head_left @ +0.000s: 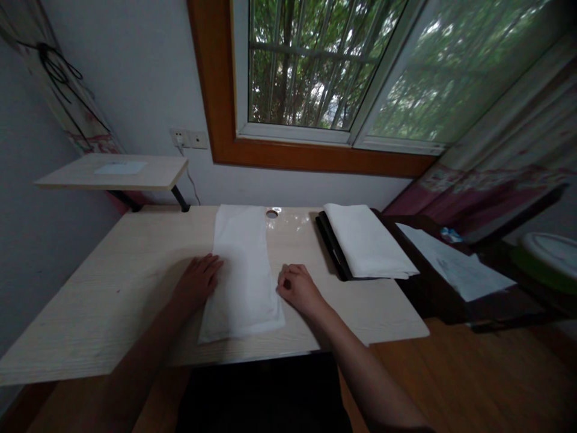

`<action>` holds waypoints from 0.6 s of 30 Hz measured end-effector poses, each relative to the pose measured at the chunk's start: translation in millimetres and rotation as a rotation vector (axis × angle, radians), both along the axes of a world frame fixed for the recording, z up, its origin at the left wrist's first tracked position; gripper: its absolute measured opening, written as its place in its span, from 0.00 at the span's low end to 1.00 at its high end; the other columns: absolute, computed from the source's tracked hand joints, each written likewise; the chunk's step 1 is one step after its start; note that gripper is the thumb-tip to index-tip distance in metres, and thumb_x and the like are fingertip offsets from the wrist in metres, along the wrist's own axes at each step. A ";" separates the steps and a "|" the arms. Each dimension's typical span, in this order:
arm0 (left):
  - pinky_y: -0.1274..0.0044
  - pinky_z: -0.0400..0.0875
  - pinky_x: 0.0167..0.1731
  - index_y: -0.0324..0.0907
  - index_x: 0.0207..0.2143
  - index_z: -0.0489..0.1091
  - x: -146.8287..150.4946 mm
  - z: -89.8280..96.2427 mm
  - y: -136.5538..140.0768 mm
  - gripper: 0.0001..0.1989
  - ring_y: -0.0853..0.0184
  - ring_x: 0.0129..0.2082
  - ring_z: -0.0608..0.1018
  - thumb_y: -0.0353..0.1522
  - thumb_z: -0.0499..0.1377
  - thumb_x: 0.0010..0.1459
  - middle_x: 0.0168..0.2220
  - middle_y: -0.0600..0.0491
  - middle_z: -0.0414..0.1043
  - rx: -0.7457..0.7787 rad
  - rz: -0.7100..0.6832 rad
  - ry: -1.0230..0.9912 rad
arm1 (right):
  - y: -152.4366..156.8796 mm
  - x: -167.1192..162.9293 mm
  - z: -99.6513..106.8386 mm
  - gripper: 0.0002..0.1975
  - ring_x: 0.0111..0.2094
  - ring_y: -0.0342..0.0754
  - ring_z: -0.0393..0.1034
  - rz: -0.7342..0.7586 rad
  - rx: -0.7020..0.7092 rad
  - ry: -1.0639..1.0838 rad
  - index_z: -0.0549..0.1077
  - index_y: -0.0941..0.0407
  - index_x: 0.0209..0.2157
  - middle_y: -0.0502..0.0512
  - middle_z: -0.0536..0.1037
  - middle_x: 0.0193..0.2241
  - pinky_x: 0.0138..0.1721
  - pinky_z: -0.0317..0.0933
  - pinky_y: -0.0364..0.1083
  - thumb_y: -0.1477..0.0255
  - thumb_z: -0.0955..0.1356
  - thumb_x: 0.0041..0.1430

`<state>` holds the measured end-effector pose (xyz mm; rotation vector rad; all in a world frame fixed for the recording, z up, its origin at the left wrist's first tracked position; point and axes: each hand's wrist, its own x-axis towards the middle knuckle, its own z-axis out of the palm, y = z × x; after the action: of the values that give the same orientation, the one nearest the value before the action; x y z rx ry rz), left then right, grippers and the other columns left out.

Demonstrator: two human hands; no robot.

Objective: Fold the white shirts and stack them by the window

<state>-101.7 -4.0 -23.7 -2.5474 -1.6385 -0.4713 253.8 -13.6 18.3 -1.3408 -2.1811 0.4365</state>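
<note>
A folded white cloth (242, 264) lies lengthwise on the pale wooden desk (112, 282), running from the back edge toward me. My left hand (197, 281) rests flat at its left side, with the fingers stretched out and the fingertips on the cloth's edge. On the opposite side, my right hand (301, 290) is closed, thumb and fingers curled into a ring right at the cloth's right edge. Whether the edge is pinched in those fingers is too small to tell.
A stack of folded white cloth (367, 240) sits on a black object (333, 246) at the desk's right. A small raised shelf (157, 171) stands at back left. A white sheet (451, 264) lies on a dark surface beyond the desk's right side.
</note>
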 end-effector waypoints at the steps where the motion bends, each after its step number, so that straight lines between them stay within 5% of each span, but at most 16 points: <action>1: 0.56 0.59 0.67 0.43 0.61 0.69 0.0 -0.2 -0.3 0.22 0.55 0.65 0.69 0.32 0.50 0.66 0.65 0.46 0.68 0.003 0.008 0.001 | -0.8 2.0 0.4 0.07 0.40 0.48 0.68 -0.007 -0.006 0.013 0.76 0.55 0.26 0.50 0.76 0.31 0.50 0.58 0.49 0.81 0.72 0.52; 13: 0.57 0.65 0.65 0.44 0.53 0.74 -0.2 7.7 -5.4 0.19 0.56 0.61 0.72 0.30 0.51 0.63 0.59 0.45 0.73 0.031 -0.044 -0.105 | -6.1 6.1 5.0 0.06 0.41 0.51 0.70 -0.081 0.021 -0.027 0.76 0.53 0.28 0.53 0.77 0.32 0.49 0.62 0.50 0.77 0.69 0.58; 18: 0.59 0.60 0.68 0.46 0.59 0.71 3.7 11.2 -10.1 0.21 0.58 0.65 0.68 0.34 0.50 0.68 0.63 0.48 0.70 -0.001 -0.134 -0.074 | -9.4 -5.8 13.5 0.09 0.49 0.53 0.70 -0.021 0.063 -0.007 0.78 0.54 0.43 0.58 0.79 0.44 0.54 0.66 0.52 0.73 0.67 0.64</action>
<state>-98.0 -14.1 -12.5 -2.6822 -1.4962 -0.5815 248.0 -22.9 31.8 -1.3323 -2.1659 0.3531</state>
